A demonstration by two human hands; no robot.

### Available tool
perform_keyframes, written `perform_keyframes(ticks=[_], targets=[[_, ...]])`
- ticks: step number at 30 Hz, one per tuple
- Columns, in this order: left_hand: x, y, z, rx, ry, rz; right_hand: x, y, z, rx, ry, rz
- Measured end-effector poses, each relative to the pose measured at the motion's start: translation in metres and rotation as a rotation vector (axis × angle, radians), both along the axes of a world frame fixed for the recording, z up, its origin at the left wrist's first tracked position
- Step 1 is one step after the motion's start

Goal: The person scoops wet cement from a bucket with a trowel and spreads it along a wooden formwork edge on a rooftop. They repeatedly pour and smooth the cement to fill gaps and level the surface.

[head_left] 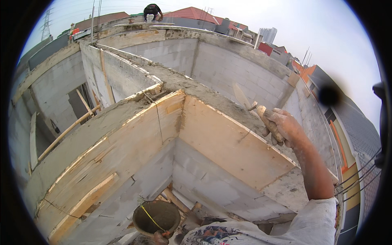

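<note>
The steel trowel with a mortar-caked wooden handle (pixel 255 109) sits in your right hand (pixel 286 126), fingers wrapped tight round the handle, its blade lying on the wet grey concrete band (pixel 212 98) atop the right wall. Your left hand is out of sight. Pale wooden formwork boards (pixel 232 143) line the wall's near face just below your grip. Near you, low down, a round mortar-crusted bucket (pixel 157 216) hangs beside grey block walls (pixel 204 179). Far off, another person (pixel 152 11) crouches on the far wall.
</note>
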State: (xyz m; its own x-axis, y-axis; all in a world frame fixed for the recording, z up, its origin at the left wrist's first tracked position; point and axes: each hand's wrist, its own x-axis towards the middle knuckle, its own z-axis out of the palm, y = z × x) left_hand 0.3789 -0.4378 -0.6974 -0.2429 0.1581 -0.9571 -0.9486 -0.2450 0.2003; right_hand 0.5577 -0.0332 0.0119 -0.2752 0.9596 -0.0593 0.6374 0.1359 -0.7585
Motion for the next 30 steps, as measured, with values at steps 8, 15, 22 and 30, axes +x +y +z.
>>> perform_keyframes(ticks=[8,15,22,30], targets=[[0.008,-0.009,-0.01,-0.027,0.059,0.013,-0.128,0.049,-0.045,0.02,-0.175,0.267],[0.035,-0.025,-0.018,0.002,-0.005,0.209,-0.275,0.096,-0.029,-0.103,-0.072,0.444],[0.058,-0.041,-0.016,0.088,-0.026,0.274,-0.283,0.115,-0.013,0.123,-0.435,0.608],[0.046,-0.052,-0.015,0.146,0.054,0.002,-0.1,0.097,0.04,0.152,-0.617,0.386]])
